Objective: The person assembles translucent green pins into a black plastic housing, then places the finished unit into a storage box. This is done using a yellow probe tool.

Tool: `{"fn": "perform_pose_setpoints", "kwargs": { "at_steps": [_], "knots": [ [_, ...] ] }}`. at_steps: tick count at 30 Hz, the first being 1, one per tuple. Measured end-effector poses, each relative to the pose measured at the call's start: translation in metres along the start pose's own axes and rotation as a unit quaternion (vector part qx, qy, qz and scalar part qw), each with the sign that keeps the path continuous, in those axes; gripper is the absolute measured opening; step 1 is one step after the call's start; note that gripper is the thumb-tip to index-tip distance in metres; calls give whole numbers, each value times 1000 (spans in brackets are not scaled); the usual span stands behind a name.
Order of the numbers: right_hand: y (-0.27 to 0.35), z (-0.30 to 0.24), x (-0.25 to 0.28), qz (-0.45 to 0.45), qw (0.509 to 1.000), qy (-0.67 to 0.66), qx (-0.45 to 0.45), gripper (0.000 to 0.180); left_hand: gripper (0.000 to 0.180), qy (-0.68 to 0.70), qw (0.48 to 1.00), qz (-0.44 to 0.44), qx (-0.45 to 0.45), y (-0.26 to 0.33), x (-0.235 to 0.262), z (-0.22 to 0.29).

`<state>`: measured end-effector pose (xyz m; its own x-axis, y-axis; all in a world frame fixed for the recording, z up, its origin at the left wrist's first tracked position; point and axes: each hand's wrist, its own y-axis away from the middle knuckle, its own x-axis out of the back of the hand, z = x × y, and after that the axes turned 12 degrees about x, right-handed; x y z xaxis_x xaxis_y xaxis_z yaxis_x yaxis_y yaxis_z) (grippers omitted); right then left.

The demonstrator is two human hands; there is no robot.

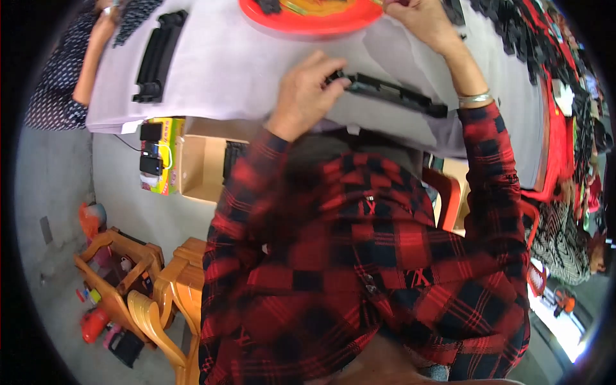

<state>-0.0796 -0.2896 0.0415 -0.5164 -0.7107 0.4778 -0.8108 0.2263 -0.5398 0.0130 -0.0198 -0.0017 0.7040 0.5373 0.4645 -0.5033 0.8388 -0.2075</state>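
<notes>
Thumb and fingers of my left hand point(309, 93) are closed on the left end of a long black plastic part point(391, 93). That part lies slantwise near the front edge of the cloth-covered table, its far end toward the right. My right hand point(423, 22) is raised at the right rim of a red tray point(308, 27), fingers pinched together. Whatever they hold is too small to make out, and the top edge cuts them off. Yellowish pieces and a dark one lie in the tray, which is only partly in view.
Another long black part point(159, 58) rests on the table at the left, near another person's arm point(96, 51). Many black parts point(507, 32) are heaped at the far right. An open cardboard box point(204, 160) stands below the table edge, and wooden chairs point(160, 289) are at lower left.
</notes>
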Motion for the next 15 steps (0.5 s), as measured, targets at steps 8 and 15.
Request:
{"fn": "perform_pose_setpoints", "kwargs": {
  "at_steps": [8,15],
  "knots": [
    [97,-111,26,-83,986,26,-143,19,38,-26,996,-23,-76,-5,12,15],
    [113,-137,5,-81,982,130,-115,21,47,-120,978,-45,-167,-21,-2,41]
  ]
}}
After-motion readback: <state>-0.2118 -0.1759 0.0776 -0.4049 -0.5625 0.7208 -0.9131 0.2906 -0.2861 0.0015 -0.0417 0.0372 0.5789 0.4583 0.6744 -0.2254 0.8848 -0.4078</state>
